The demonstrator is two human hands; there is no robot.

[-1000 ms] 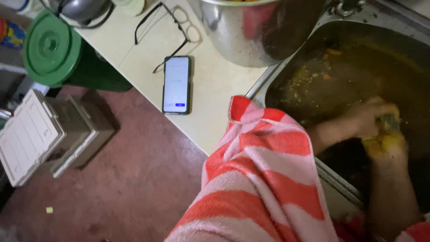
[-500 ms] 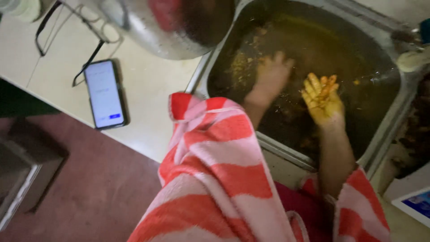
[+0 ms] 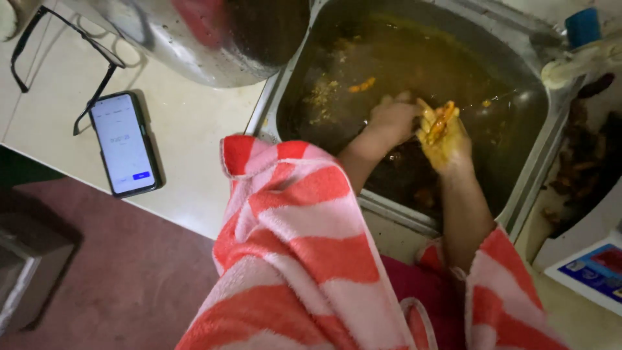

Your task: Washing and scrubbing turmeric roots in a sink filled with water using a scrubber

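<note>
Two hands at work over a soiled steel sink (image 3: 531,188).

The sink surrounds both hands; a large steel pot (image 3: 194,45) stands on the counter (image 3: 188,129) well to their left, with a phone (image 3: 124,144) and spectacles (image 3: 61,61) farther left. The right hand (image 3: 444,133), fingers curled, cups orange-yellow food scraps (image 3: 439,120). The left hand (image 3: 392,120) lies just beside it, fingers bent downward; whether it grasps anything cannot be told.
</note>
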